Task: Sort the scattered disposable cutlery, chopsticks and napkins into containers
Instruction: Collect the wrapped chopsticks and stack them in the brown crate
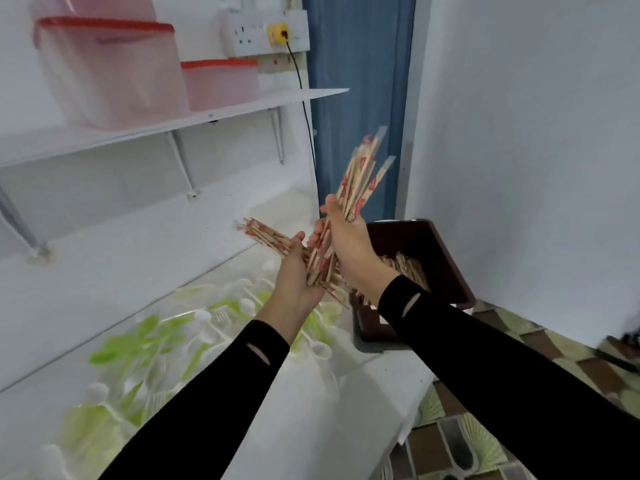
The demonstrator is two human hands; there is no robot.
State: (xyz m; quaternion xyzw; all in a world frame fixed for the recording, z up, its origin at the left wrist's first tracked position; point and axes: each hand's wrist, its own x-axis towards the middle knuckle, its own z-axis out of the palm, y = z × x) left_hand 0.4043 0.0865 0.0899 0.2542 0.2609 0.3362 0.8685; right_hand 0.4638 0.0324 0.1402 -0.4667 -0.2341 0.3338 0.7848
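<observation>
Nearest, the white worktop (pixel 346 410) drops off on the right to patterned floor tiles (pixel 519 358). Loose green and white plastic cutlery (pixel 166 341) covers its left side. Above that, the left hand (pixel 294 271) and right hand (pixel 349 247) both grip paper-wrapped wooden chopsticks (pixel 360 174). Right behind the hands, a dark brown square box (pixel 443 258) holds more, close to the wall. A white wall shelf (pixel 207 116) overhangs farther back.

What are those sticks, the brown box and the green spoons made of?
The chopsticks look like pale wood or bamboo, in clear wrappers with red print. The brown box looks like dark wood or plastic, smooth-sided; hard to tell. The green spoons look like thin plastic, bright and see-through.
</observation>
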